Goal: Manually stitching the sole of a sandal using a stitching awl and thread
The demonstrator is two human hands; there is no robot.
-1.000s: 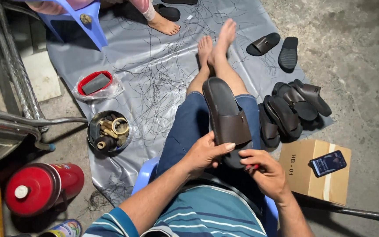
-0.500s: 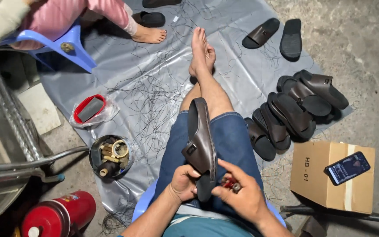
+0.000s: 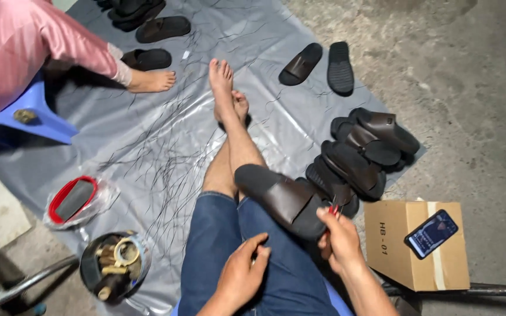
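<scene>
Your brown slide sandal [image 3: 282,199] lies across your right thigh, strap up, long axis running from upper left to lower right, its rounded end pointing toward your shins; your right hand [image 3: 341,240] is closed on its near end, fingers pinching a small red-handled tool [image 3: 335,203] at the edge. Your left hand [image 3: 241,272] rests loose and half-curled on your jeans, holding nothing; just beyond your right hand sit the pile of dark sandals [image 3: 364,152] and the cardboard box [image 3: 399,257] with a phone [image 3: 431,233] on top.
</scene>
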